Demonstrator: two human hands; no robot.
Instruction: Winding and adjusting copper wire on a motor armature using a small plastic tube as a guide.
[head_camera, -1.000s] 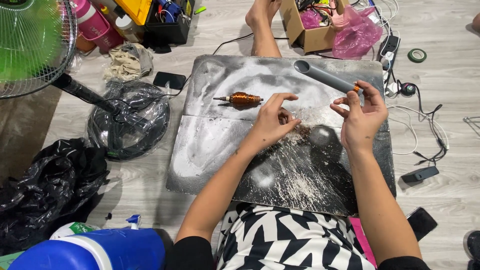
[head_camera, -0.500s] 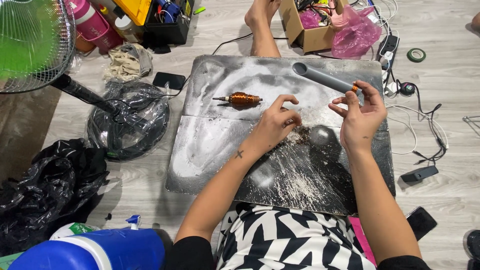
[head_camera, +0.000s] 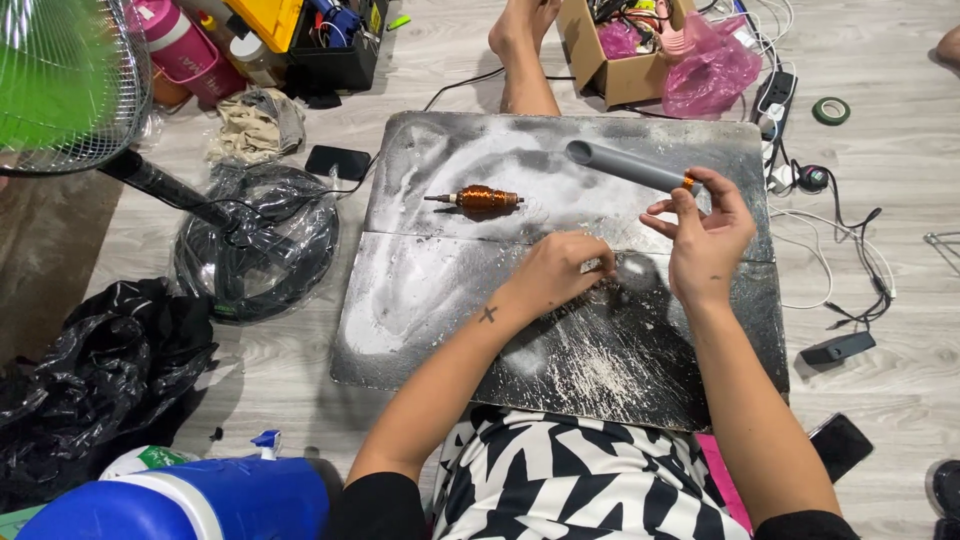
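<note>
Overhead, a seated person works at a dark board (head_camera: 450, 300) dusted with white powder, laid flat on a pale wood-look floor. Right hand (head_camera: 705, 240): raised above the board's right half, fingertips pinching the orange-tipped end of a grey tube (head_camera: 625, 166) that slants up and to the left — grasping it. Left hand (head_camera: 560, 270): resting on the board near its centre, fingers curled downward; what they pinch, if anything, cannot be told. Copper-wound motor armature (head_camera: 485, 199): lying alone on the board's upper half, shaft pointing left, well apart from both hands. Periphery — a standing fan's round base (head_camera: 255, 245) wrapped in clear plastic at left, a cardboard box (head_camera: 610, 60) and pink bag (head_camera: 710, 65) beyond the board.
</note>
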